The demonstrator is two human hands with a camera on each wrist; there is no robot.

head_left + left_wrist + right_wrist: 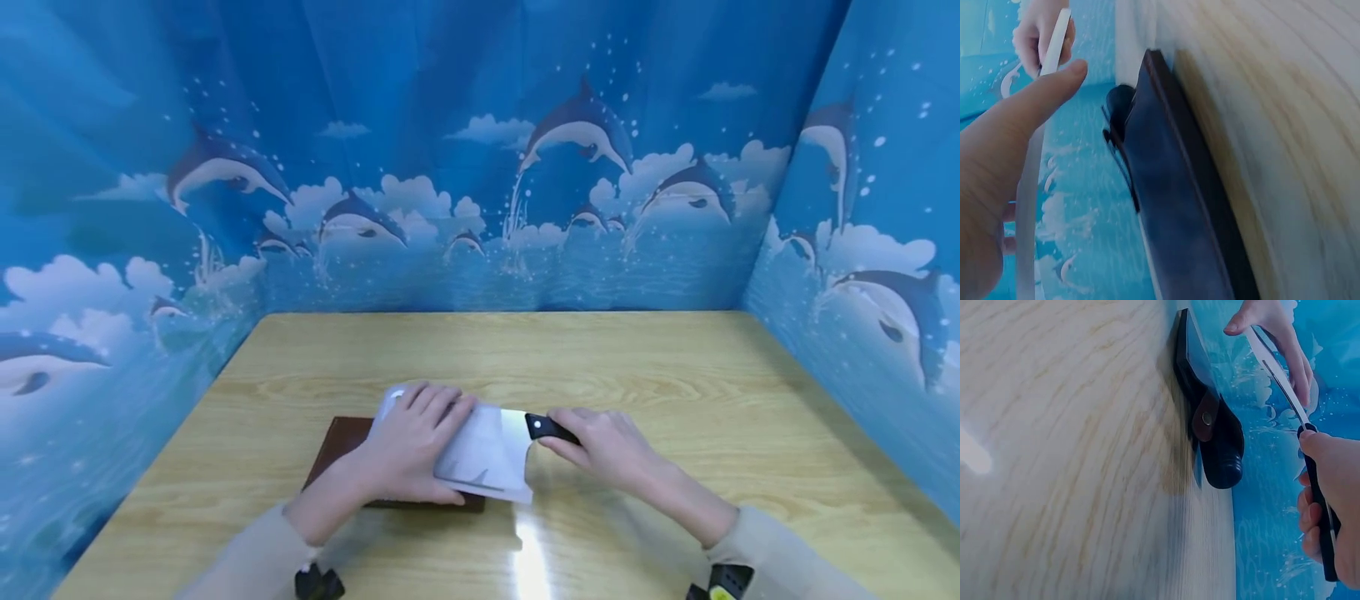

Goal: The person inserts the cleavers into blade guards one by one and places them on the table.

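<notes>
A broad-bladed cleaver [515, 446] is held level between my two hands. Its black handle [1317, 494] lies in the curled fingers of my right hand [606, 443]. My left hand [405, 442] grips across the blade, fingers over its far side and thumb along the near edge. Most of the blade looks whitish, as though a pale cover lies on it, while the part by the handle shines like bare steel. Under the blade, a dark brown leather sheath [339, 446] lies on the table, partly hidden by my left hand and the blade.
The right wrist view shows a rounded black handle end [1225, 469] sticking out of the sheath, beneath a strap with a metal snap [1206, 418]. A wood-grain table [675, 367] carries everything. Blue dolphin-printed curtains [450, 100] stand along its back and sides.
</notes>
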